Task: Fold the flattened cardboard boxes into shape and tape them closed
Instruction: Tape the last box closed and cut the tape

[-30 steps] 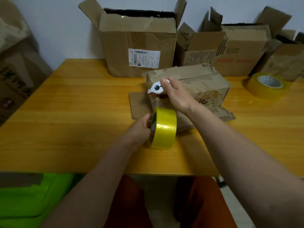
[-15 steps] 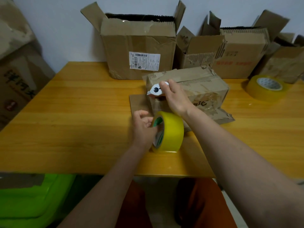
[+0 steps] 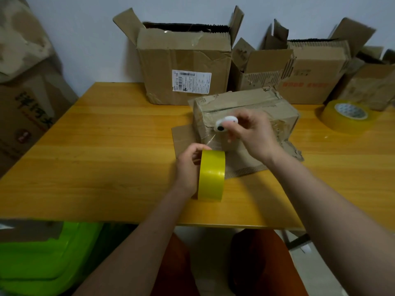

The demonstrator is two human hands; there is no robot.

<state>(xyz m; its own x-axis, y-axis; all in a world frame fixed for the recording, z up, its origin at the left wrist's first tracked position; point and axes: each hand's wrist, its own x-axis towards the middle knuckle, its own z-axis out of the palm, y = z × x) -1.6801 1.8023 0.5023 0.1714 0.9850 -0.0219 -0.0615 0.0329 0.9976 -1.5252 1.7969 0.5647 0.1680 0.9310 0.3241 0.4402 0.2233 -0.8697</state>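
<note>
Head view
Left hand [image 3: 188,165]: my fingers grip the yellow tape roll [image 3: 212,175], standing on edge on the bench [image 3: 96,150]; half a second ago it tilted, its core showing.
Tape strip [image 3: 210,141]: a clear length runs from the roll up to the box.
Right hand [image 3: 254,133]: my fingers pinch the white tape cutter [image 3: 225,123]; it has moved right along the box front.
Cardboard box [image 3: 245,103]: folded, mid-bench, on a flat cardboard sheet [image 3: 183,137].
Second tape roll [image 3: 346,115]: flat, far right, unmoved.
</note>
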